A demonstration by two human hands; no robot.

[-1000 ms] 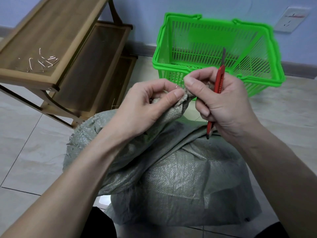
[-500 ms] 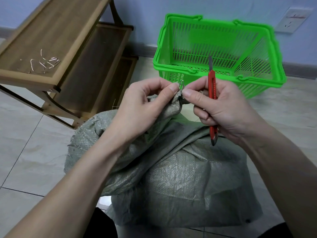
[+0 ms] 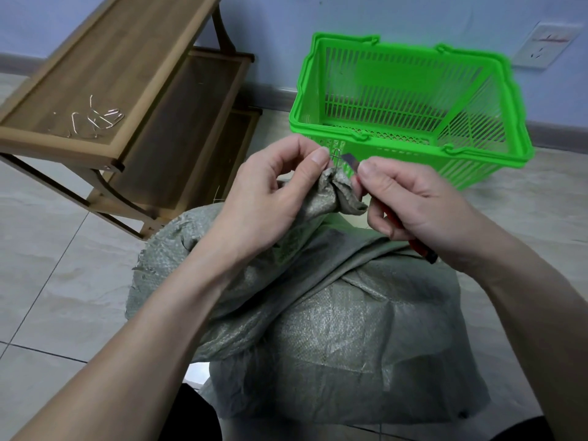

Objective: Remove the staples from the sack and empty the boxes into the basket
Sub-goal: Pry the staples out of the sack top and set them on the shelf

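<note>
At centre frame, between your knees on the tiled floor, sits the grey woven sack, bulging and with its neck gathered into a twisted bunch that rises toward 12 o'clock. Your left hand is closed on that bunch, thumb and forefinger pinching the cloth at its very top, the remaining fingers curled around the fabric below. Your right hand is closed around a red knife; its dark butt end shows under the heel of the palm at 4 o'clock of the hand, and its grey blade tip projects past the thumb toward the left hand. A thin wire staple stands up from the bunched neck, just beside the left thumbnail, with the blade tip touching or nearly touching it; which one cannot be told. At 1 o'clock, beyond the hands, a green basket stands on the floor by the wall, handles folded down along its rim. At 10 o'clock stands a wooden rack with stepped shelves, and a small scatter of loose staples lies on its top shelf. No boxes are visible; the sack's contents are covered by cloth.
</note>
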